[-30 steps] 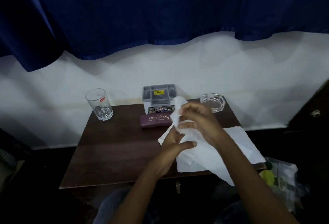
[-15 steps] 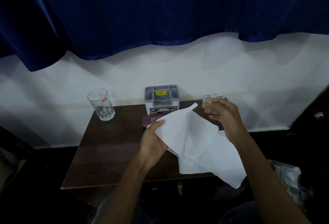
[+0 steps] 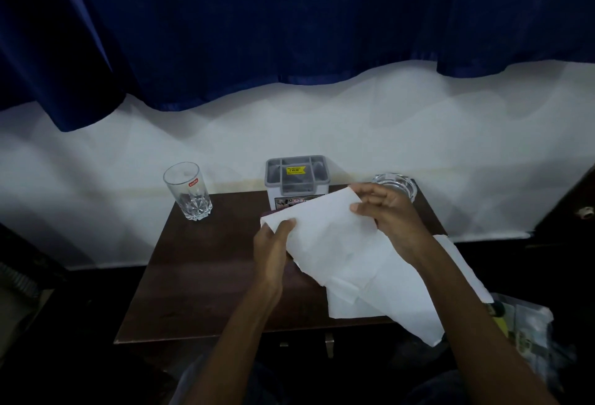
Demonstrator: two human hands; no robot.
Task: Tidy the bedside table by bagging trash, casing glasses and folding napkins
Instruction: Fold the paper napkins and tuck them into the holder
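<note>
Dark blue curtains (image 3: 257, 18) hang over a white wall behind a small dark wooden bedside table (image 3: 199, 275). Above the table's right half, a white paper napkin (image 3: 325, 234) is held up by both hands. Its long axis runs diagonally, from a high corner near the table's far right down toward the near edge, and its top edge slopes from the left hand up to the right. It looks thin, matte and faintly creased, spread as a broad flat panel. More white napkin sheets (image 3: 386, 295) lie beneath it on the near right part of the table, overhanging the near and right edges.

The left hand (image 3: 272, 246) pinches the napkin's lower left corner, thumb on top and fingers closed behind it. The right hand (image 3: 386, 214) grips the upper right corner with thumb and curled fingers.

Half a second ago the napkin hung folded in a loose cone from the left hand and the right hand was apart from it near the ashtray; now it is opened out between both hands.

A cut-base drinking glass (image 3: 188, 190) stands at the far left corner, a grey compartmented organiser box (image 3: 297, 176) at the middle of the far edge, and a glass ashtray (image 3: 397, 182) at the far right corner. A clear plastic bag (image 3: 528, 330) sits off the table's near right side.
</note>
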